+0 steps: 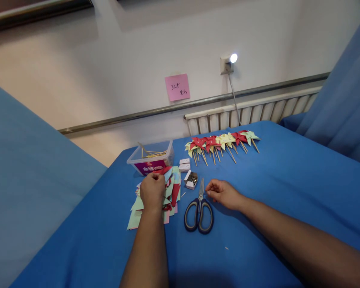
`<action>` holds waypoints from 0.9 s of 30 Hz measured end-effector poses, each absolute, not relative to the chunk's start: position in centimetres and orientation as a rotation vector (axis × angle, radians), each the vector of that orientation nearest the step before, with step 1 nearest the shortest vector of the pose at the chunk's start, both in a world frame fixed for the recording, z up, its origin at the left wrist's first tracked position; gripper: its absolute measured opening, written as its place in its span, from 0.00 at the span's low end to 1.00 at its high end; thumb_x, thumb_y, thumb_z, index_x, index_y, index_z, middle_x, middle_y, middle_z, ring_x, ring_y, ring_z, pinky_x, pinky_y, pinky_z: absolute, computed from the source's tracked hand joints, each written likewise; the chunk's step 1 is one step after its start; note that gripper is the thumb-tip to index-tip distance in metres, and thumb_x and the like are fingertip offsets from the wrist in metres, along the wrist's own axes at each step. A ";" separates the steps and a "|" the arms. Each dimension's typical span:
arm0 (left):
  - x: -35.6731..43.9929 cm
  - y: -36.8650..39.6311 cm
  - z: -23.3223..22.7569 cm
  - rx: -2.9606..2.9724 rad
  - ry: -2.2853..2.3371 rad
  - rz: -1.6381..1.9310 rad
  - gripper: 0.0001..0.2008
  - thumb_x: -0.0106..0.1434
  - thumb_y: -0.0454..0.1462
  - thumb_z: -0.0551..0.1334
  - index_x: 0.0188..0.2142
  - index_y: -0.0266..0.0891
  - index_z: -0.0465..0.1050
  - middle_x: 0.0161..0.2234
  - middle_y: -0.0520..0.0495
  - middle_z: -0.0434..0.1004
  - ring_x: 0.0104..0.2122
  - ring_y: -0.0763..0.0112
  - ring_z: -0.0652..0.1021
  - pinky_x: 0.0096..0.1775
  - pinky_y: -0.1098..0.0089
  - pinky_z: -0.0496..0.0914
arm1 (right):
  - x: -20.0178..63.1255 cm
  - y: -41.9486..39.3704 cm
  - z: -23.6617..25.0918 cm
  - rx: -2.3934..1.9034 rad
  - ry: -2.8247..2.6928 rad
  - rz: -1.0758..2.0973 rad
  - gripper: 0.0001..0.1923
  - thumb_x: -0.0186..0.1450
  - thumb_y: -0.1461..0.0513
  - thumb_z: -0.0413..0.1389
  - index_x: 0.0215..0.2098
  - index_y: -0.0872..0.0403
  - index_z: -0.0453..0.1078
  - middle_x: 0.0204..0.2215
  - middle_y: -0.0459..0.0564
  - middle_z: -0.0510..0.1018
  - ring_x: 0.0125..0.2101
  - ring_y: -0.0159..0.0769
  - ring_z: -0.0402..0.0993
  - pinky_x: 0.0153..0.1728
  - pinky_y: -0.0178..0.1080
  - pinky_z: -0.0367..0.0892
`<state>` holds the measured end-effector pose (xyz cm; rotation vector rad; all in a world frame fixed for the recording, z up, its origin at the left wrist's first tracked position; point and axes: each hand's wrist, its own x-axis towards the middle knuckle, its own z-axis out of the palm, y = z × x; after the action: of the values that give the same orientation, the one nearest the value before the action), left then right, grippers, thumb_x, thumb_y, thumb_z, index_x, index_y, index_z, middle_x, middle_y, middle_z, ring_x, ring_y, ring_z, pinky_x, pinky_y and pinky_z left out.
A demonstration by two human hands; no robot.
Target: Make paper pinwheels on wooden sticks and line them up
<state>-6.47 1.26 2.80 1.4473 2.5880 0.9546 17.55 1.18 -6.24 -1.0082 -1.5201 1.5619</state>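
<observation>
My left hand [153,190] is over a pile of cut coloured paper [172,198] in green, red and pink. Its fingers are closed at the pile's far edge, beside a red piece, and what they pinch is hidden. My right hand [223,194] rests loosely curled with fingers slightly apart, nothing visible in it. Just left of it lie scissors [200,212] with dark handles, their blades together and pointing away from me. Beyond the scissors is a small open box [191,180] of shiny metal pins.
A clear plastic tub [151,158] of thin wooden sticks stands behind the pile. Small white boxes [184,165] sit beside it. Several finished paper pinwheels [225,142] lie in a row at the back of the blue-covered table [276,192]. A radiator [258,110] runs along the wall.
</observation>
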 end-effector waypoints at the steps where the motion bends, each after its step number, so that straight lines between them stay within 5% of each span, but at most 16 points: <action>1: -6.5 1.3 2.8 1.418 2.601 0.981 0.07 0.54 0.39 0.58 0.29 0.41 0.75 0.28 0.42 0.79 0.30 0.57 0.76 0.33 0.64 0.64 | 17.6 1.2 -6.3 -1.001 -1.523 1.561 0.06 0.57 0.62 0.59 0.30 0.54 0.66 0.21 0.40 0.69 0.22 0.28 0.66 0.25 0.32 0.63; 9: -6.5 1.3 3.0 1.308 2.431 1.744 0.09 0.55 0.37 0.61 0.37 0.38 0.75 0.32 0.45 0.78 0.32 0.64 0.77 0.39 0.64 0.69 | 17.5 1.6 -7.6 -0.958 -1.555 1.527 0.05 0.57 0.62 0.58 0.31 0.53 0.67 0.22 0.42 0.71 0.23 0.29 0.66 0.25 0.34 0.63; 16: -5.9 1.7 3.2 1.069 1.929 2.344 0.11 0.56 0.38 0.63 0.37 0.36 0.70 0.30 0.50 0.75 0.29 0.71 0.76 0.34 0.69 0.70 | 17.2 1.4 -7.5 -0.930 -1.498 1.505 0.08 0.57 0.58 0.60 0.29 0.53 0.67 0.21 0.42 0.71 0.22 0.29 0.64 0.24 0.34 0.62; 20: -3.6 1.4 3.5 0.859 1.494 2.306 0.15 0.52 0.40 0.67 0.38 0.37 0.69 0.26 0.53 0.74 0.25 0.73 0.75 0.32 0.70 0.71 | 17.5 1.1 -6.0 -0.943 -1.398 1.422 0.13 0.58 0.52 0.60 0.30 0.54 0.70 0.23 0.44 0.73 0.23 0.30 0.67 0.26 0.35 0.62; 24: -0.2 0.5 3.3 0.787 1.146 1.895 0.19 0.47 0.38 0.71 0.37 0.37 0.69 0.29 0.50 0.78 0.27 0.71 0.78 0.34 0.68 0.72 | 18.2 1.0 -4.1 -0.857 -1.179 1.515 0.22 0.61 0.45 0.55 0.39 0.54 0.74 0.39 0.54 0.78 0.32 0.35 0.73 0.31 0.37 0.65; 27: 2.0 -0.1 2.6 0.820 1.116 1.665 0.18 0.46 0.39 0.72 0.35 0.35 0.71 0.29 0.48 0.79 0.27 0.71 0.78 0.34 0.69 0.72 | 18.7 1.2 -3.4 -0.768 -1.034 1.532 0.23 0.60 0.44 0.57 0.40 0.53 0.75 0.40 0.53 0.78 0.39 0.39 0.74 0.38 0.39 0.66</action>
<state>1.95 -0.07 2.59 0.8205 1.1162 1.6651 18.70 1.19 -3.39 -0.7683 -1.0343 1.5316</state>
